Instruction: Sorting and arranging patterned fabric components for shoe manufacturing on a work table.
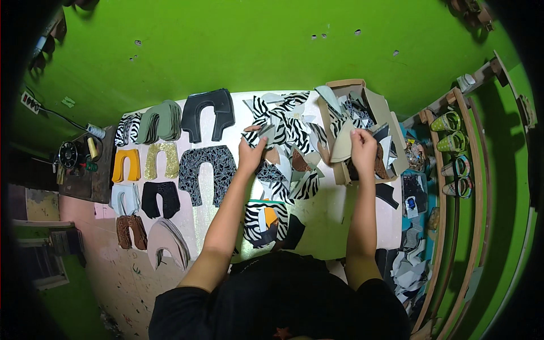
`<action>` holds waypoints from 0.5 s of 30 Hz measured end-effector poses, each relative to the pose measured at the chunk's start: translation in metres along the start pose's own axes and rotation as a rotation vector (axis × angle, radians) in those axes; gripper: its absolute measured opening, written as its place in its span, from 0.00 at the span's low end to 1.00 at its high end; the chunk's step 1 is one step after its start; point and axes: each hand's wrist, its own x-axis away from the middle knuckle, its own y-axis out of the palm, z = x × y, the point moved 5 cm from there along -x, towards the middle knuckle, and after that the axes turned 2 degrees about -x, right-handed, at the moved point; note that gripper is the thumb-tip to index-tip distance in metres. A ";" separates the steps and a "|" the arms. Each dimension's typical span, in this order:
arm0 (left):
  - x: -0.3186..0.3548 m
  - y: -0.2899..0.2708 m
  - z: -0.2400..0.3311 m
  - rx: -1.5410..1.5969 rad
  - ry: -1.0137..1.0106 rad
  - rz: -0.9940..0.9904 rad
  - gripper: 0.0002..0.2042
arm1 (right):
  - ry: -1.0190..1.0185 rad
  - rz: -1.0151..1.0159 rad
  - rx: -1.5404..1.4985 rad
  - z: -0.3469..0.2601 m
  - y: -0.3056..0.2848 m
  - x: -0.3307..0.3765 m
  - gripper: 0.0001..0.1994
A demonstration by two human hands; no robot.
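My right hand (364,152) pinches a beige, curved scrap of shoe material (343,143) at the near left side of an open cardboard box (391,113). More cut pieces in grey, brown and zebra print fill that box. Over the middle of the table, my left hand (253,153) is closed around a small grey scrap (267,134), with zebra-striped material right beside its fingers. Beneath and around it spreads a loose pile of zebra-print scraps (297,127), mixed with white, grey and brown bits. Overlap hides which pieces the left fingers touch.
Stacks of U-shaped cutouts cover the table's left, including black (208,116), green (160,122) and orange (126,165) ones. Nearer me lies a zebra-print piece with scraps on it (265,222). A wooden rack with sandals (452,141) stands right; a green wall (255,51) rises behind.
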 end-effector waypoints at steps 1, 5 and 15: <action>0.002 0.002 0.001 0.026 -0.040 -0.035 0.15 | -0.007 0.017 0.005 0.005 -0.005 -0.007 0.09; 0.017 0.006 0.011 -0.084 -0.015 -0.346 0.28 | 0.138 0.203 -0.415 0.022 -0.021 -0.021 0.16; 0.051 -0.015 -0.018 -0.436 -0.234 0.005 0.31 | 0.098 -0.443 0.263 0.036 0.084 0.052 0.25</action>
